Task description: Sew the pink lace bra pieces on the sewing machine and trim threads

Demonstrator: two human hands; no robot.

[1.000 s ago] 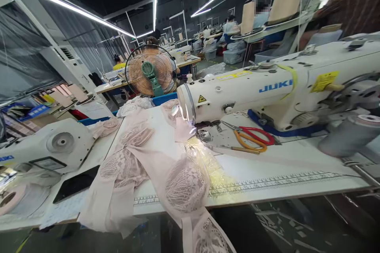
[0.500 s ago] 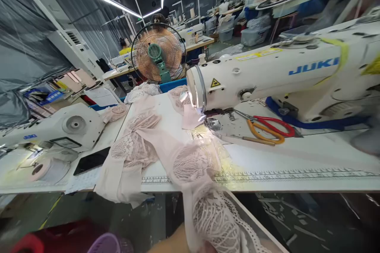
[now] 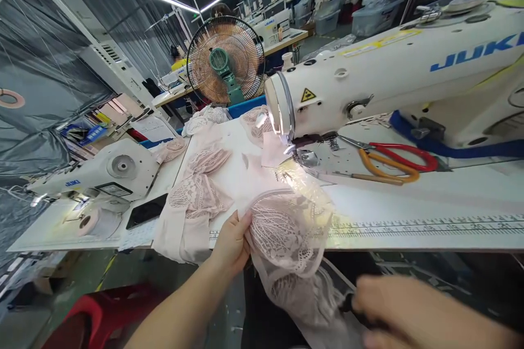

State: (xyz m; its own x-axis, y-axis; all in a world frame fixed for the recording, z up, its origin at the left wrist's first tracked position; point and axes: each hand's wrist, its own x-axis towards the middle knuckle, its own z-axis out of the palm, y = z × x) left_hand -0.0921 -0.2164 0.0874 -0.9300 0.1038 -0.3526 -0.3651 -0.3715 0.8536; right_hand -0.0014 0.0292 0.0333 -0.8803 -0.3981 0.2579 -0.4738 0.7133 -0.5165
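My left hand [image 3: 234,240] pinches the left edge of a pale pink lace bra [image 3: 282,226], thumb on top. One cup lies on the front of the sewing table, and the rest hangs over the edge toward my lap. My right hand [image 3: 393,302], blurred, is low on the right, closed around a small dark object [image 3: 347,302] beside the hanging lace; its kind is unclear. The needle end of a white sewing machine [image 3: 282,114] stands just behind the bra. More lace pieces [image 3: 196,196] lie left of my left hand.
Red-and-orange-handled scissors [image 3: 393,161] lie under the machine arm. A black phone [image 3: 146,211] and a thread cone [image 3: 98,223] sit at left near a second machine [image 3: 123,169]. A fan [image 3: 223,60] stands behind the table, and a red stool [image 3: 102,311] is below left.
My left hand has come up into view, gripping the bra at the table edge. The bra's cup has been drawn onto the table. My right hand has appeared at lower right. The view has shifted.
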